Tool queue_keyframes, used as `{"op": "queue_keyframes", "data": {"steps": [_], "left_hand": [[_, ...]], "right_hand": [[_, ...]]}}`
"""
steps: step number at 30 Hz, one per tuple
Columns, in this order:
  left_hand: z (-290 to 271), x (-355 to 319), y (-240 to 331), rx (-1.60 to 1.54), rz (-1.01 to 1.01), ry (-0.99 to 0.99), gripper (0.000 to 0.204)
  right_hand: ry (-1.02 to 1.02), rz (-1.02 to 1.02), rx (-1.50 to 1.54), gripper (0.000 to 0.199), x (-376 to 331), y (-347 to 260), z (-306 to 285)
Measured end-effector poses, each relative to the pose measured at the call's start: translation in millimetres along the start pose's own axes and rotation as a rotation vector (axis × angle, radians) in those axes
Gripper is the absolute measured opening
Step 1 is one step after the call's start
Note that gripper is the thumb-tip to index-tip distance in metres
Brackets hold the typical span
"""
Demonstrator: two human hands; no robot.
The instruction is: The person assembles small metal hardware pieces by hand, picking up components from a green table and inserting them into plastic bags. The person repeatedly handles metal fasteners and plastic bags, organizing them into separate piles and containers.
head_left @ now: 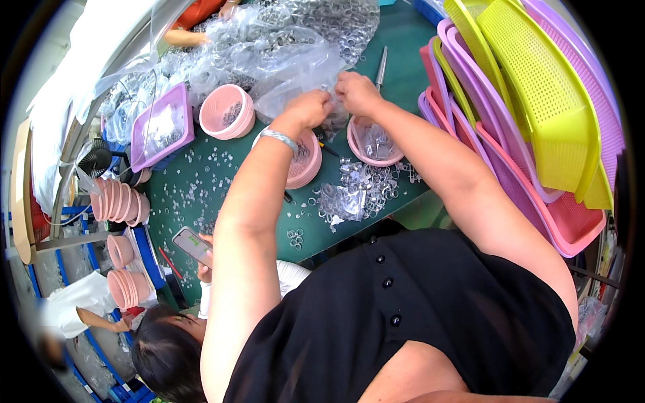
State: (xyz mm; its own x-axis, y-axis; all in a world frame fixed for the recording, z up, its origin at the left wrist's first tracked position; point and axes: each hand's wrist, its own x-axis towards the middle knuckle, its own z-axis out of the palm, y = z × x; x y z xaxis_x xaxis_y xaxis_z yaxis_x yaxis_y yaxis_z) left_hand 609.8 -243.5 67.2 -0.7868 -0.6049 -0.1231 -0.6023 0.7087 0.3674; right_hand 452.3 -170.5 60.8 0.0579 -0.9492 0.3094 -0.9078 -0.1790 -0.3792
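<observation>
Both my hands are raised over the green table, close together, with fingers pinched. My left hand and my right hand grip a clear plastic bag between them; its lower part hangs under my fingers, and what is inside is hard to make out. Below my right hand stands a pink round basket with small clear bags in it. Under my left forearm sits another stack of pink baskets, partly hidden. Nearer to me lie loose shiny metal rings and a filled clear bag.
Large plastic sheets heaped with metal rings cover the far side. A pink basket and a purple tray stand left. Yellow, purple and pink baskets stack at right. A person holding a phone sits at left; another person's arm reaches in beyond.
</observation>
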Motion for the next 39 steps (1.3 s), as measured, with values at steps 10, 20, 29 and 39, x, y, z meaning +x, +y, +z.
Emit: {"op": "queue_keyframes", "data": {"steps": [10, 20, 29, 39], "left_hand": [[14, 1, -12, -0.3, -0.057, 0.276, 0.037], [0, 13, -11, -0.229, 0.01, 0.432, 0.014], [-2, 11, -18, -0.279, -0.036, 0.343, 0.009], [19, 3, -21, -0.088, -0.011, 0.389, 0.014]], "right_hand": [[-0.037, 0.184, 0.165, 0.01, 0, 23, 3], [0.235, 0.156, 0.242, 0.007, 7, 19, 0], [0.148, 0.141, 0.311, 0.009, -8, 13, 11], [0.018, 0.33, 0.259, 0.01, 8, 4, -11]]}}
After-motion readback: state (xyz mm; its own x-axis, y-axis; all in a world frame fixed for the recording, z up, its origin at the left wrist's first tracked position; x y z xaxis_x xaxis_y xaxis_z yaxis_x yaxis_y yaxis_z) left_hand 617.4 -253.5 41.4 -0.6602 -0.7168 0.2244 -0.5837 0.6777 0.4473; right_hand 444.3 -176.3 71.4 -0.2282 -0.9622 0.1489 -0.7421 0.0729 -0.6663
